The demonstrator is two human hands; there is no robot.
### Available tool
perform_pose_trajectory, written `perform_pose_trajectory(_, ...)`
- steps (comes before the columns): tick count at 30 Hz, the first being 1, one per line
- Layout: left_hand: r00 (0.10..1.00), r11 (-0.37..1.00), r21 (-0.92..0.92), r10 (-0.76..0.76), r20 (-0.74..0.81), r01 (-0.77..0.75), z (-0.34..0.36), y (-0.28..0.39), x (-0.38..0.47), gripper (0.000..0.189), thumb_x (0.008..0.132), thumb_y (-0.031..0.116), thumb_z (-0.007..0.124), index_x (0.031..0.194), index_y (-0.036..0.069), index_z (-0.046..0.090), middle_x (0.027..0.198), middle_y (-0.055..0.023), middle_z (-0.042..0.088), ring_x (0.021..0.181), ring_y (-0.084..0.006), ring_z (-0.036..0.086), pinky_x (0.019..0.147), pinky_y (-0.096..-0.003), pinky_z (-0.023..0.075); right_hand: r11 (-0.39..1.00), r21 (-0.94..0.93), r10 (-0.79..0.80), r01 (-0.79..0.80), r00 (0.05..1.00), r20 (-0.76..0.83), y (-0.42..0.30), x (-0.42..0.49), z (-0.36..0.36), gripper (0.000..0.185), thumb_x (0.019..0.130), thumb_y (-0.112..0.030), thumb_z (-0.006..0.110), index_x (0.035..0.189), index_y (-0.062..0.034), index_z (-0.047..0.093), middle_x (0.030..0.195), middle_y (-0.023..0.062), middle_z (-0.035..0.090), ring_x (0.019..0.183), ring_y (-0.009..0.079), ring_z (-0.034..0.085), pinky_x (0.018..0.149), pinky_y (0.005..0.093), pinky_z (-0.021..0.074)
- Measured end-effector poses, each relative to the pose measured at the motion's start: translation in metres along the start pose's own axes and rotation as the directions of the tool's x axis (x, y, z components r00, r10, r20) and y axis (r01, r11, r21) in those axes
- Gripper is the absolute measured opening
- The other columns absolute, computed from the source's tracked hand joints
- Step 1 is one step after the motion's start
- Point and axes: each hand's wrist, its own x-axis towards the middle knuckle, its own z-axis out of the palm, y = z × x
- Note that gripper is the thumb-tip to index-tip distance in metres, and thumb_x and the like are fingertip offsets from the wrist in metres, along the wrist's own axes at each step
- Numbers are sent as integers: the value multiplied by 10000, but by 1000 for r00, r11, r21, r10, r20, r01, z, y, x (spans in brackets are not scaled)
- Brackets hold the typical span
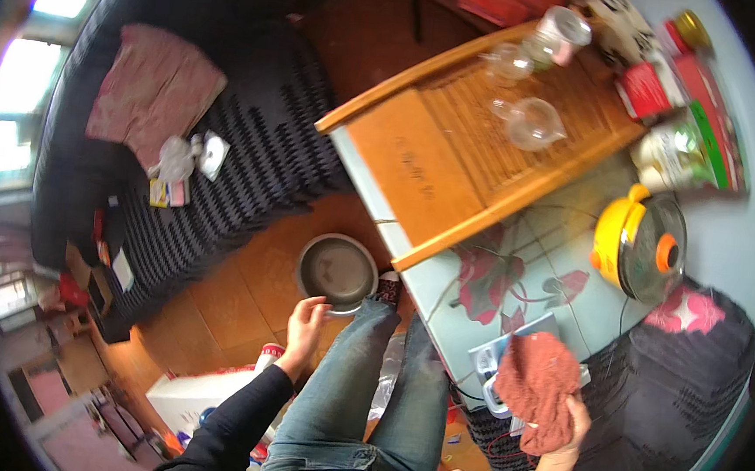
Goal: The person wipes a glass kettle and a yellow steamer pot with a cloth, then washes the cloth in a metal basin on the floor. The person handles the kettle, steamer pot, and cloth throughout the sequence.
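Note:
My right hand (573, 416) grips a reddish-brown towel (537, 381). The towel hangs over a tiled tabletop's (442, 292) near corner and partly covers a light-blue box (484, 358) and a white object whose kind I cannot make out. My left hand (305, 329) is held out on the other side, empty, with its fingers loosely bent. Beyond its fingertips, a round metal basin (338, 269) rests on the wooden floor; from this angle I cannot tell whether the hand touches its rim.
A slatted wooden tea tray (422, 166) on the table carries a glass pitcher (535, 123) and other glassware. Behind it stand a yellow electric pot (620, 233) and packaged goods (678, 155). A covered sofa (259, 142) runs along the left. A white box (199, 394) is beside my legs.

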Motion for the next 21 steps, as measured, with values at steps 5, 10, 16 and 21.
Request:
perform_pose_trajectory(5,945,978,-122,-198,-259,171,-102,-56,-26,232,992,147,554,1198,38,552,1045,-78,644,908,-125,623,731,-230,506,939,-119,339,-323,930,144,46,18,93,611,855,-194,533,1401,41,394,1385,173,498,1262,295,504,1090,403,374)
perform_pose_trajectory(10,922,932,-212,-335,-191,295,-96,-99,-64,267,995,186,558,1213,34,533,996,-59,632,772,-112,612,697,-244,520,836,-276,520,-475,846,120,75,21,129,571,884,-140,498,1411,48,383,1384,168,502,1269,272,501,1086,372,375)
perform_pose_trajectory(16,940,913,-300,-322,-110,277,-48,-116,-115,295,990,179,571,1237,26,520,1084,-84,647,868,-140,651,752,-251,516,742,-378,641,-554,751,158,77,30,117,539,924,-134,481,1427,25,374,1378,149,513,1234,238,532,1018,350,441)
perform_pose_trajectory(21,927,896,-331,-354,-126,297,-38,-117,-150,284,992,197,572,1233,53,530,1078,-76,652,861,-124,646,747,-245,516,736,-374,645,-564,753,133,60,30,95,525,935,-140,481,1432,-3,385,1367,137,524,1220,222,544,905,331,513)
